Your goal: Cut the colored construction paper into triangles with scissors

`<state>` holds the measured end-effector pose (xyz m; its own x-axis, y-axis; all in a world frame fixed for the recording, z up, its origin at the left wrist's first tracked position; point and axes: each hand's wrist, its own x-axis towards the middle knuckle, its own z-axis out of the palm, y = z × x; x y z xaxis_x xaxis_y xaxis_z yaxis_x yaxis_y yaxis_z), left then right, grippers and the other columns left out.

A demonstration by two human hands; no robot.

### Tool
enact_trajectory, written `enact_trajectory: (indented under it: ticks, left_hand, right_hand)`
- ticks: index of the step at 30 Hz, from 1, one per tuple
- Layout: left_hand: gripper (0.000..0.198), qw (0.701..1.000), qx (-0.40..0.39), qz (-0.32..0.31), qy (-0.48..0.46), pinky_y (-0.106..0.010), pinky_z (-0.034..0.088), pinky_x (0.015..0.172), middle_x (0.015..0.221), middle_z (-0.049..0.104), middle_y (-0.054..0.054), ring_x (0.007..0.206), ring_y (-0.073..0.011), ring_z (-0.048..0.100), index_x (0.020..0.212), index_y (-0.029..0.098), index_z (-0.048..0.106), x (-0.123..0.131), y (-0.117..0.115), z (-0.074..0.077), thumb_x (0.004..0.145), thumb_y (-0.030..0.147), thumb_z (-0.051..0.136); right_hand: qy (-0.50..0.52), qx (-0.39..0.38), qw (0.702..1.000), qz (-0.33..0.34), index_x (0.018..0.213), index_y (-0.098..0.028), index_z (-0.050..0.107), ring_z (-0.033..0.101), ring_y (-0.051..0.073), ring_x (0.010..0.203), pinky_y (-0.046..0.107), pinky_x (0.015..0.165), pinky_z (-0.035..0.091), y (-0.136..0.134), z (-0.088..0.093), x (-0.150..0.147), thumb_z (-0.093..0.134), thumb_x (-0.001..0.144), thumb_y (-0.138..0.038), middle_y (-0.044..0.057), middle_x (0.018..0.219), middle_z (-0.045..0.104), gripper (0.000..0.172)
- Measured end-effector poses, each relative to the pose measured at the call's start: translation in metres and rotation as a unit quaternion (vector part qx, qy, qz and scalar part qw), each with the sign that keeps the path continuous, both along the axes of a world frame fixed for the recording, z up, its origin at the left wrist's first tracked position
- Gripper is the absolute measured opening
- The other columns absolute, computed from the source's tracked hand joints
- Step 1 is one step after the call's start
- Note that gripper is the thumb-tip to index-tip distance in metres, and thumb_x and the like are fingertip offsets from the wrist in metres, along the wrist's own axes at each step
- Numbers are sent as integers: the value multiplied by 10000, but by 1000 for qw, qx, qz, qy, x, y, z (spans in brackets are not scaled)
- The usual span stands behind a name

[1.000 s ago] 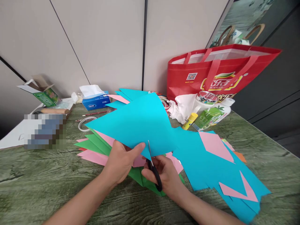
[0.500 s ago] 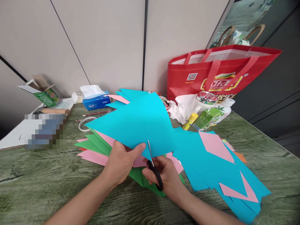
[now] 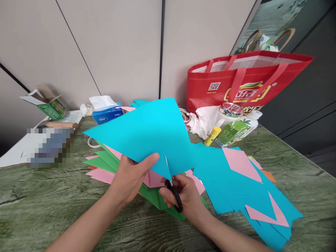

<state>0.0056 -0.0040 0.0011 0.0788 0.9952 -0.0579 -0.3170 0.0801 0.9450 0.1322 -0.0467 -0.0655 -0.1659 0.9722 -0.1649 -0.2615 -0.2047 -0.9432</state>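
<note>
My left hand (image 3: 132,175) pinches the lower edge of a large blue sheet of paper (image 3: 147,133), thumb on top and fingers hidden beneath. The sheet is held up and tapers to a point at the left. In my right hand (image 3: 185,196) are black-handled scissors (image 3: 173,196), gripped by the loops. One thin blade lies over the blue paper near its bottom corner; the other blade is hidden under it. Below the sheet, a layered stack of folded green paper (image 3: 160,201) and pink paper (image 3: 103,175) rests on the table.
Blue paper pieces (image 3: 223,182) with pink scraps (image 3: 241,162) lie to the right. Behind stand a red bag (image 3: 204,82), a yellow glue stick (image 3: 212,135), a green carton (image 3: 231,133) and crumpled tissue (image 3: 202,124). A blue tissue box (image 3: 105,115) and an opened green box (image 3: 51,106) are at the left.
My left hand has moved slightly left, shifting the blue sheet left and tilting it, so it covers more of the white ring behind. The right hand and scissors stay nearly in place.
</note>
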Motion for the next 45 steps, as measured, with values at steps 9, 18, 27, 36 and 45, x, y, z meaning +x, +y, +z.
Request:
enact_trajectory:
  ticks: [9,18,27,36,45]
  left_hand:
    - [492,998,32,-56,-17,-420,502,845,1205,573,-16,1095,-273,508,1196,267,489,-13,5,-7,734,151,616]
    - [413,998,9,-62,-7,-394,492,837,1168,600,-49,1072,-254,526,1137,204,529,-7,5,-5,736,150,613]
    - [536,999,2,-39,3,-388,487,855,1205,572,-60,1069,-251,530,1212,202,461,-5,1,1,709,159,640]
    - [462,999,9,-36,14,-384,493,842,1154,607,-63,1029,-253,557,1154,185,521,-4,1,0,708,173,639]
    - [465,999,-8,-23,21,-390,491,837,1143,613,-49,1038,-267,550,1124,205,539,-3,0,1,677,196,665]
  right_hand:
    - [-29,12,999,-2,583,-172,481,508,117,493,216,466,401,2,1,0,744,535,-223,-33,512,536,272]
    - [-20,18,999,38,647,-166,568,585,209,659,265,558,459,5,6,6,753,526,-380,35,633,624,308]
    - [-28,12,999,22,598,-173,558,568,198,604,249,497,409,4,7,4,735,542,-366,10,552,592,268]
    - [-60,-19,998,8,444,-192,430,428,122,443,233,413,331,4,13,2,736,500,-396,-31,419,451,372]
    - [-84,-24,996,14,439,-178,468,410,100,372,230,377,325,3,9,2,710,543,-399,-20,408,480,344]
